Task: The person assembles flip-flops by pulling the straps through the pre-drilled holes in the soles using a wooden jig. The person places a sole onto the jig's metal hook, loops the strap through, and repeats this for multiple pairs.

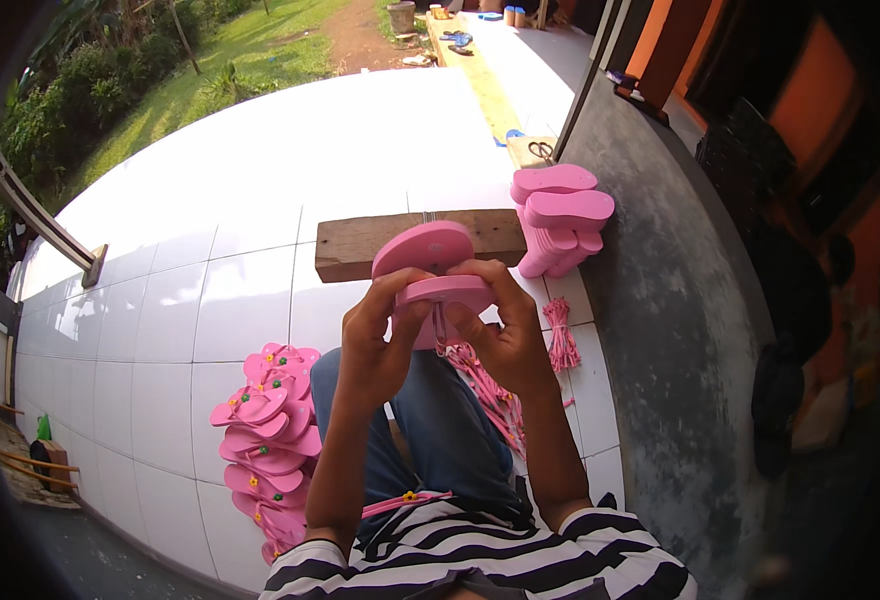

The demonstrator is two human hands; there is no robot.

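strapped pink slippers (272, 405) with little flower trims, heaped on the glossy white tile floor (160, 395), look done, while the stacked bare soles (570, 208) and the thin, cord-like loose straps (490, 392) appear left to do. the left hand (378, 322) and right hand (512, 325) each have a clasping grip on a smooth, foam-like pink sole (447, 288) with rounded edges, held above the lap near the rough, squared wooden block (348, 248); whether its strap is seated, i cannot tell.
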